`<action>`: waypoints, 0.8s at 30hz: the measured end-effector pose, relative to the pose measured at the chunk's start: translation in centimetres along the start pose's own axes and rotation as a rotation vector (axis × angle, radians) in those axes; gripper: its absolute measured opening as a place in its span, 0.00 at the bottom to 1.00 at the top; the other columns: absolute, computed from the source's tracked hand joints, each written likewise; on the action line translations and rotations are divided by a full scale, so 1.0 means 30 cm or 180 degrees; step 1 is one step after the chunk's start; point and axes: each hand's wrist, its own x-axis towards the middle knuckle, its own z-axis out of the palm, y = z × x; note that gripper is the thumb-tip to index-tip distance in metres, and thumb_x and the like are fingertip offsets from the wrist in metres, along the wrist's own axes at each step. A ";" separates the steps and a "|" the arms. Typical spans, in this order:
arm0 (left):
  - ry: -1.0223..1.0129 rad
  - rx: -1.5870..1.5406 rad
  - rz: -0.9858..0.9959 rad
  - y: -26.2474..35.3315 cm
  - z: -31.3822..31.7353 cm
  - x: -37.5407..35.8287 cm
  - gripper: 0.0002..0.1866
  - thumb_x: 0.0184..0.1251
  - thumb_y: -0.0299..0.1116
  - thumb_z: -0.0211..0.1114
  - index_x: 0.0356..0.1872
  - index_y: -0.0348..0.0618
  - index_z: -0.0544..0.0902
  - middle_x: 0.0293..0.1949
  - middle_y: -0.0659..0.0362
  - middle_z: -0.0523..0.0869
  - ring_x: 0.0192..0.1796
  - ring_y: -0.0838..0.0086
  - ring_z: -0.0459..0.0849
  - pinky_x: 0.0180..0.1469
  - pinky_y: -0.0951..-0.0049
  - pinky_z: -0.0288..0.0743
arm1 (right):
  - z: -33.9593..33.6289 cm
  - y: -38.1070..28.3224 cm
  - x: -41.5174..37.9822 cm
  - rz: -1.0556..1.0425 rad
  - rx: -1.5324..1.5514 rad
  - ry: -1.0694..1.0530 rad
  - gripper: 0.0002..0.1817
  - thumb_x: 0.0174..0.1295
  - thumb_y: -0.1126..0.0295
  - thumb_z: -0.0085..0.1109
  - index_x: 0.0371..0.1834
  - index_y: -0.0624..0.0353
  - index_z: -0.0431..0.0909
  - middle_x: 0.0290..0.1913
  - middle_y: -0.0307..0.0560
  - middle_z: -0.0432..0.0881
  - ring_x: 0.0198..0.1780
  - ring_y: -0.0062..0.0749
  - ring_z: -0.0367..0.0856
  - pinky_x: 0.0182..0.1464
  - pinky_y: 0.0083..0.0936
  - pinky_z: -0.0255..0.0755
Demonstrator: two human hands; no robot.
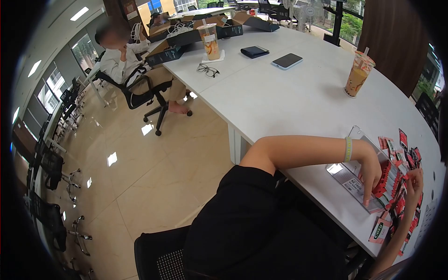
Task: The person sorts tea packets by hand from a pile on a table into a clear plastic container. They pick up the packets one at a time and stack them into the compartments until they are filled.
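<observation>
Lengthwise, the clear box (343,173) slants beneath a spread left hand (371,171), right hand (414,184) pinching a sachet (407,176).

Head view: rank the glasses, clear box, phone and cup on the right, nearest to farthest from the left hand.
1. Clear box, at the left hand
2. Cup, right side
3. Phone, mid-table
4. Glasses, by the table's left edge

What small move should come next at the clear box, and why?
Probably bring the right hand leftward to add a red packet to the packed row in the clear box. Its fingers are at the loose packets beside the box, seemingly pinching one, while the left hand reaches down by the row, where it could steady it.
</observation>
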 end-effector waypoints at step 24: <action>-0.0009 0.0120 -0.0101 0.006 -0.002 0.005 0.37 0.41 0.66 0.68 0.31 0.35 0.85 0.29 0.56 0.81 0.38 0.69 0.78 0.43 0.71 0.68 | -0.034 -0.127 -0.036 0.1358 0.2156 0.0599 0.05 0.64 0.71 0.52 0.39 0.61 0.73 0.30 0.32 0.70 0.29 0.10 0.68 0.34 0.07 0.62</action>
